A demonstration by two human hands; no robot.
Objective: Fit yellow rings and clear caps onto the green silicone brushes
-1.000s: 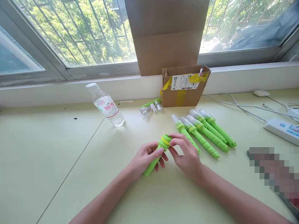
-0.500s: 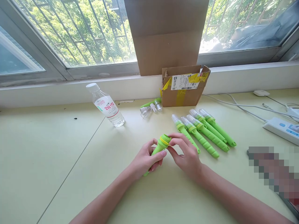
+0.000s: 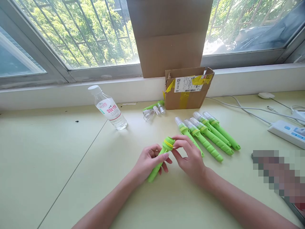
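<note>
A green plastic tube [image 3: 154, 171] with a threaded neck and a yellow ring is tilted between my hands, its neck pointing away from me. My left hand [image 3: 151, 159] is closed around its body, with the thumb lying along the top and some fingers loose beneath. At the neck, my right hand [image 3: 188, 154] pinches the edge by the yellow ring [image 3: 168, 143] between thumb and fingertips. No clear cap sits on this tube. To the right lie several similar green tubes [image 3: 209, 137] with clear ribbed caps, side by side and slanting.
Small clear caps [image 3: 161, 108] and a green piece [image 3: 152, 106] lie near a cardboard box [image 3: 184, 100]. A water bottle [image 3: 111, 109] stands left of them. White cables, a power strip [image 3: 287, 132] and a blurred-out flat object [image 3: 278, 178] occupy the right side.
The green tube has turned slightly more upright in my left hand, showing more of its lower end. My left fingers have loosened a little; my right hand stays at the neck.
</note>
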